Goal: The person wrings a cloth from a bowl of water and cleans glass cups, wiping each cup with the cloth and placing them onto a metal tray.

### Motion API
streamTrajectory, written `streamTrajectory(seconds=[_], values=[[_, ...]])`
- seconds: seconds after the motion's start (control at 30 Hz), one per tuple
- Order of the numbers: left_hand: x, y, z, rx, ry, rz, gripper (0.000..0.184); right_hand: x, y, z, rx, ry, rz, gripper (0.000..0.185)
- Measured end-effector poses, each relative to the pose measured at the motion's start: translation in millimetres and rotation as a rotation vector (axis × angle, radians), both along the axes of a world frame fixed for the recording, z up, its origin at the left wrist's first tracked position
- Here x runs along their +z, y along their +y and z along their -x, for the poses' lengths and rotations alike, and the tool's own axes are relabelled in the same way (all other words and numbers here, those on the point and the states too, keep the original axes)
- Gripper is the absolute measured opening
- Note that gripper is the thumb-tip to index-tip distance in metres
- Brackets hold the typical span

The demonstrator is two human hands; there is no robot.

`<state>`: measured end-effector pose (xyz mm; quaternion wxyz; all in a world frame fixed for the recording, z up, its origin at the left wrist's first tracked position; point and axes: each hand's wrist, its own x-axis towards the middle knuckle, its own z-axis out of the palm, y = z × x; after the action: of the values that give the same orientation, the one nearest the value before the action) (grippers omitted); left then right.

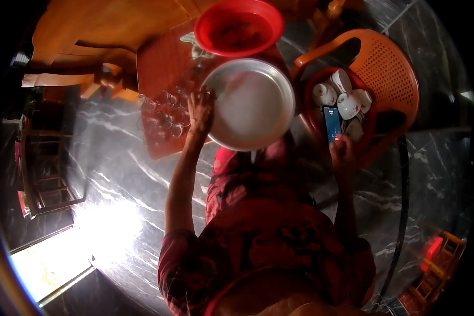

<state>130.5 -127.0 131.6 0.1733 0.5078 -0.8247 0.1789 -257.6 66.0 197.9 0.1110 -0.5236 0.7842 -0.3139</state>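
My left hand [200, 111] is at the left rim of a round metal basin [249, 105], its fingers closed on the edge. The basin lies over the near right part of a reddish-brown table, above my lap. Over on the right, my right hand [341, 149] is closed on the lower end of a phone [332, 124] with a lit screen. Beneath the phone, a red basin [371, 124] holds several white cups and bowls [348, 106]. Several clear glasses [168, 101] stand on the table, left of my left hand.
A red basin [239, 48] with liquid and dark items stands past the metal one, beside a patterned cloth [197, 48]. An orange plastic chair [392, 68] surrounds the crockery basin. Wooden furniture [110, 26] is behind the table. Dark chairs [52, 168] stand far left.
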Motion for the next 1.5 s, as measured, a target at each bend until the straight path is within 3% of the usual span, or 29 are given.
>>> streamTrajectory(seconds=[0.07, 0.1, 0.13, 0.23, 0.27, 0.3, 0.37, 0.4, 0.43, 0.5, 0.53, 0.57, 0.67, 0.73, 0.83, 0.97, 1.03, 1.07, 1.1, 1.13, 1.17, 1.23, 1.27, 1.33, 1.37, 1.4, 1.43, 1.47, 1.5], values=[[-10.0, -7.6, -0.2, -0.021, -0.046, -0.034, 0.038, 51.8, -3.4, -31.1, 0.274, -0.630, 0.068, 0.031], [-11.7, -12.5, -0.1, -0.038, -0.088, -0.059, 0.037, 69.7, -4.5, -43.0, 0.277, -0.628, 0.075, 0.031], [-6.8, -12.9, 2.0, -0.025, -0.091, -0.046, 0.036, 84.7, -2.8, -53.7, 0.371, -0.921, 0.049, 0.031], [-0.1, -10.4, 0.5, 0.003, -0.104, -0.151, 0.035, 84.6, -3.4, -87.0, 0.654, -1.671, 0.069, 0.032], [-2.0, -9.8, -2.0, 0.009, -0.104, -0.151, 0.035, 81.6, -4.8, -94.2, 0.651, -1.711, -0.046, 0.033], [-5.8, -10.6, -4.5, 0.000, -0.078, -0.118, 0.035, 72.2, -5.3, -99.1, 0.608, -1.652, -0.148, 0.034], [-12.5, -13.7, -7.8, -0.005, -0.048, -0.080, 0.034, 43.2, -4.1, -99.6, 0.559, -1.250, -0.453, 0.033], [-16.0, -12.7, -9.6, 0.012, -0.007, -0.051, 0.035, 5.6, 4.4, -93.1, 0.591, -0.958, -0.484, 0.031], [-18.8, -10.8, -11.0, 0.028, 0.032, -0.025, 0.036, -17.9, 12.0, -93.0, 0.592, -0.957, -0.488, 0.031], [-17.9, -7.3, -7.5, 0.060, 0.069, -0.068, 0.038, -44.2, 23.9, -95.1, 0.634, -0.468, -0.350, 0.032], [-15.8, -5.9, -4.3, 0.090, 0.104, -0.107, 0.041, -21.9, 12.9, -97.2, 0.793, -0.510, -0.404, 0.038], [-12.9, -5.7, -0.7, 0.086, 0.105, -0.110, 0.041, -28.3, 13.8, -98.4, 0.789, -0.511, -0.405, 0.038], [-9.8, -14.3, 8.5, 0.117, 0.090, -0.055, 0.049, -43.5, 16.1, -100.0, 0.832, -0.412, -0.145, 0.041], [-17.4, -24.7, 11.6, 0.155, 0.050, -0.091, 0.055, -41.6, 13.5, -97.2, 0.991, -0.238, -0.465, 0.044], [-27.1, -36.8, 16.8, 0.191, 0.022, -0.158, 0.058, -56.6, 13.5, -94.3, 1.055, -0.207, -0.586, 0.043], [-38.0, -45.5, 18.7, 0.202, 0.051, -0.147, 0.053, -81.0, 21.2, -91.3, 1.029, -0.175, -0.531, 0.039], [-32.9, -39.5, 18.5, 0.209, 0.121, -0.191, 0.046, -93.7, 16.1, -90.0, 0.825, -0.241, -0.650, 0.033], [-21.7, -32.4, 20.0, 0.215, 0.334, -0.278, 0.043, -92.8, 15.4, -89.8, 0.826, -0.242, -0.650, 0.033], [-10.5, -24.8, 20.6, 0.220, 0.548, -0.366, 0.040, -91.1, 15.9, -88.9, 0.743, -0.524, -0.413, 0.030], [2.6, -17.6, 11.9, 0.111, 0.981, -0.658, 0.045, -87.9, 17.1, -88.1, 0.641, -0.794, -0.171, 0.028], [5.5, -10.1, 12.0, 0.114, 0.981, -0.660, 0.045, -71.4, 13.4, -85.9, 0.642, -0.794, -0.173, 0.028], [8.9, 8.8, 13.8, -0.246, 1.991, -1.255, 0.041, -27.4, -2.1, -82.7, 0.624, -0.641, -0.084, 0.025], [17.4, 24.5, 21.4, -0.430, 2.077, -1.281, 0.032, -12.2, -9.8, -82.8, 0.630, -0.634, -0.023, 0.024], [-33.9, 24.9, 32.1, -0.610, 1.863, -1.118, 0.034, -14.7, -28.1, -86.3, 0.487, -1.270, -0.110, 0.023], [-19.3, 36.3, 41.4, -0.620, 1.888, -1.113, 0.038, -0.9, -31.7, -94.3, 0.488, -1.271, -0.114, 0.023], [3.2, 52.0, 50.1, -0.607, 1.937, -1.124, 0.043, 26.5, -35.4, -110.2, 0.591, -1.085, 0.039, 0.025], [24.2, 67.0, 58.9, -0.579, 2.022, -1.158, 0.048, 45.0, -39.6, -124.8, 0.685, -0.892, 0.189, 0.026], [39.7, 77.5, 67.6, -0.569, 2.121, -1.193, 0.053, 49.3, -51.0, -134.3, 0.756, -0.450, 0.369, 0.033], [51.8, 85.0, 78.2, -0.504, 2.306, -1.240, 0.053, 37.5, -59.4, -144.9, 0.728, -0.311, 0.467, 0.041]])
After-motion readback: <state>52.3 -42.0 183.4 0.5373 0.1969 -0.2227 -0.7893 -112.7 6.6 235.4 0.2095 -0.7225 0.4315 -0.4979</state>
